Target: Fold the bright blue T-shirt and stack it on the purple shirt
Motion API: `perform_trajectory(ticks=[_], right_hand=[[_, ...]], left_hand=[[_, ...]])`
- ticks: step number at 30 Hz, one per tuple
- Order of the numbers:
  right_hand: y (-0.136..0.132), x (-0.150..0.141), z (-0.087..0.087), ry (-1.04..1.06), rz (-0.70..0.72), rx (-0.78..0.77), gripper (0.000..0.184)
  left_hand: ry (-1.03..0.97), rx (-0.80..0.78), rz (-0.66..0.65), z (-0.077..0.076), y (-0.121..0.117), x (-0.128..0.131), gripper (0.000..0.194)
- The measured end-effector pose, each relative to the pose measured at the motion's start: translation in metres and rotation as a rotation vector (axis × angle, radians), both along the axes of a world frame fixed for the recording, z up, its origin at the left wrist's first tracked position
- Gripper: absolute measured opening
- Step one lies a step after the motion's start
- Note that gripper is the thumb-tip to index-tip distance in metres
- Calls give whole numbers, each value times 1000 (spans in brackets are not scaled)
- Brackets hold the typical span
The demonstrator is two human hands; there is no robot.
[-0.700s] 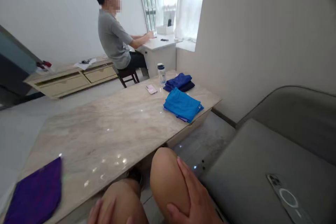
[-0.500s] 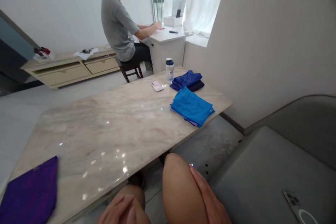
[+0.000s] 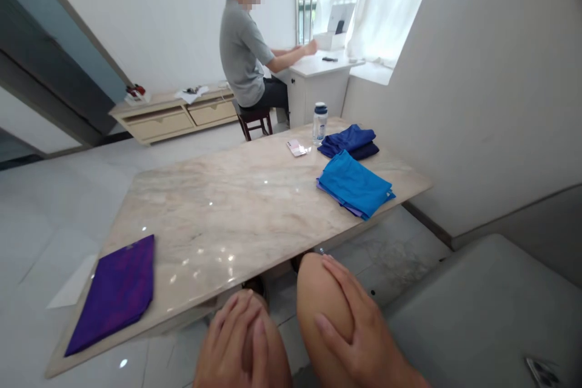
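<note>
My left hand (image 3: 236, 339) rests on my left knee, its fingers laid over it and nothing held. On my right knee lies my right hand (image 3: 359, 327), thumb and fingers spread, also without anything in it. Beyond my knees is the marble-patterned table (image 3: 213, 206). A folded purple cloth (image 3: 120, 291) lies flat at its left end. Toward the right end are a stack of folded cloths with bright blue (image 3: 357, 183) on top, and behind it folded dark blue cloth (image 3: 348, 140). A pink phone (image 3: 296, 148) and a clear water bottle (image 3: 320, 124) stand near these, both apart from my hands.
A person in a grey shirt (image 3: 243, 42) sits on a stool at a white desk (image 3: 313, 63) by the window. A low cabinet (image 3: 168, 121) runs along the back wall. A grey seat (image 3: 491, 309) is at my right, with a phone (image 3: 543, 371) on it.
The view has swung left, so the table and its items sit further right. My right hand has come up over the right knee with its thumb apart; more of my left hand shows.
</note>
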State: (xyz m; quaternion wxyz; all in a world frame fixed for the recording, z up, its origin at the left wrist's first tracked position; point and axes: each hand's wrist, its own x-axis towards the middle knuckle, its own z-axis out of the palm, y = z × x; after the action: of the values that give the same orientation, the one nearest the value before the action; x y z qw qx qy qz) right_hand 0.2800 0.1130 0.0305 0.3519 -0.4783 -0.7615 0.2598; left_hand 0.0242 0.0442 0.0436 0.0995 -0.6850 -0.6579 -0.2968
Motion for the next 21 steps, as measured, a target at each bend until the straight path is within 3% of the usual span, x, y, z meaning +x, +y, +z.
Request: perform_trajectory(ticks=[4, 9, 13, 21], right_hand=[[-6, -12, -4, 23, -4, 57, 76], [-44, -12, -16, -39, -38, 143, 86], [-67, -6, -28, -71, -43, 176, 93], [-65, 1, -32, -61, -45, 149, 94]], left_hand=[[-122, -68, 130, 19, -4, 7, 36], [-284, -141, 207, 31, -5, 10, 42], [-321, -164, 210, 30, -4, 10, 41], [-306, -132, 169, 16, -9, -1, 46]])
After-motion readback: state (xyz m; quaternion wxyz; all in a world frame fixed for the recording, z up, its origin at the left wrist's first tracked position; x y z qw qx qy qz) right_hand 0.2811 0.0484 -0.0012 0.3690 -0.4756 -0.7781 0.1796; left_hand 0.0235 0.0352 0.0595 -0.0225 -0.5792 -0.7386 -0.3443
